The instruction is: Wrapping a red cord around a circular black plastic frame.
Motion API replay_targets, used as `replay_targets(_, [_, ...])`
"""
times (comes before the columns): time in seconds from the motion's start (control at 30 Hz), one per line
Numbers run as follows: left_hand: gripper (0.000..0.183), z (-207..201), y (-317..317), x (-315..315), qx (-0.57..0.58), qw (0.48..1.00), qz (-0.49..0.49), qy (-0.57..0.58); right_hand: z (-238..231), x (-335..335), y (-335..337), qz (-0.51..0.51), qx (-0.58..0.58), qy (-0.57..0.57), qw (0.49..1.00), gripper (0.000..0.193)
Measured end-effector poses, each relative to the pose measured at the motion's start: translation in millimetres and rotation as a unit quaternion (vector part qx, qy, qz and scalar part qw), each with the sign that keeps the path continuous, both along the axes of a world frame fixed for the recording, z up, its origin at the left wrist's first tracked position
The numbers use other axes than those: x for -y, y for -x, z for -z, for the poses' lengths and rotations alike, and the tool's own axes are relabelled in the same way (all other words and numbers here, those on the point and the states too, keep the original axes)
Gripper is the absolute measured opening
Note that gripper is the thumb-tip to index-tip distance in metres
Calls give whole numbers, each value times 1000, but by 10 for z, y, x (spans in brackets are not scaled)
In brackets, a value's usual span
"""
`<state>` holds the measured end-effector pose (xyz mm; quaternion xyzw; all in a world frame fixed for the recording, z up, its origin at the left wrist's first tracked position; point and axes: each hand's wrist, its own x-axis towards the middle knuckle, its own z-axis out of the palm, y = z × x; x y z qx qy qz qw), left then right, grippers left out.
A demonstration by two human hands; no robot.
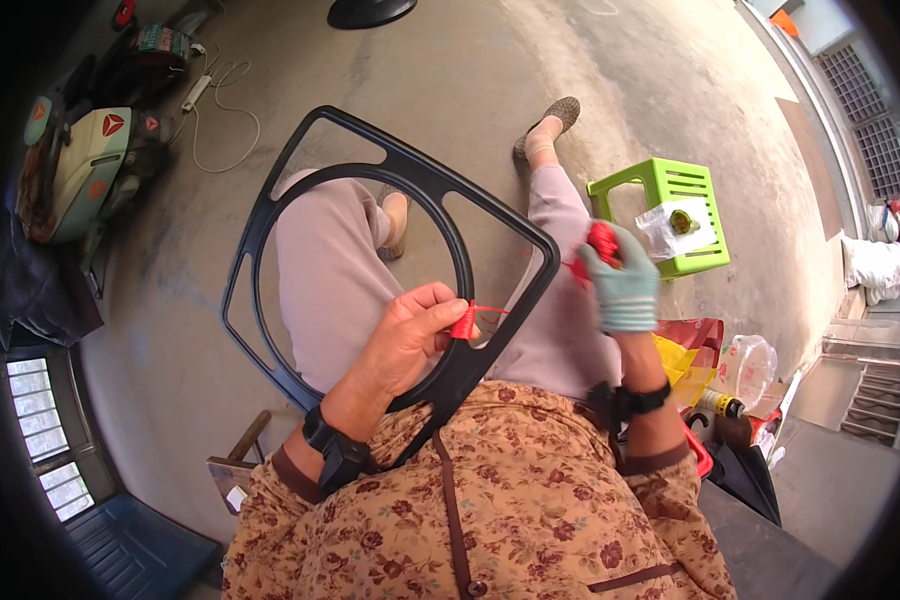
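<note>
A black square-cornered frame with a round ring inside (425,178) rests across my lap. Red cord is wound in a tight band (464,322) around the lower right part of the ring. My bare left hand (398,338) pinches the ring at this band, thumb on top. A thin strand runs from the band to the right. My right hand (625,285), in a pale green and grey glove, is closed around a bundle of red cord (602,240), slightly blurred, above my right thigh and apart from the frame.
A green plastic stool (690,262) stands at the right, with a clear bag (660,228) and a small round yellowish item (682,222) on it. Bags and a clear plastic container (750,365) crowd my right side. A scooter (95,165) and a white power strip (196,93) are at far left.
</note>
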<state>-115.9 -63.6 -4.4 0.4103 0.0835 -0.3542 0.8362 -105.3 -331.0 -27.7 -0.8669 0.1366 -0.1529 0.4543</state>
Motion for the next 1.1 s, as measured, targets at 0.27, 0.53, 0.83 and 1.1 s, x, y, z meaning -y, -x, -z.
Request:
replay_targets(0.27, [23,75,47,20,-66,994,63,55,7,-1177,-378,-121,-289,-615,724,45])
replay_targets(0.53, [21,123,120,44,36,994,-31,96,-68,-1078,-161,-406,-126,-745,514,66])
replay_targets(0.83, [14,127,79,26,38,999,14,10,-120,-815,-218,-218,-274,-743,570,45])
replay_targets(1.1, [17,37,44,-42,34,999,10,-29,-171,-14,75,-36,52,-758,650,37])
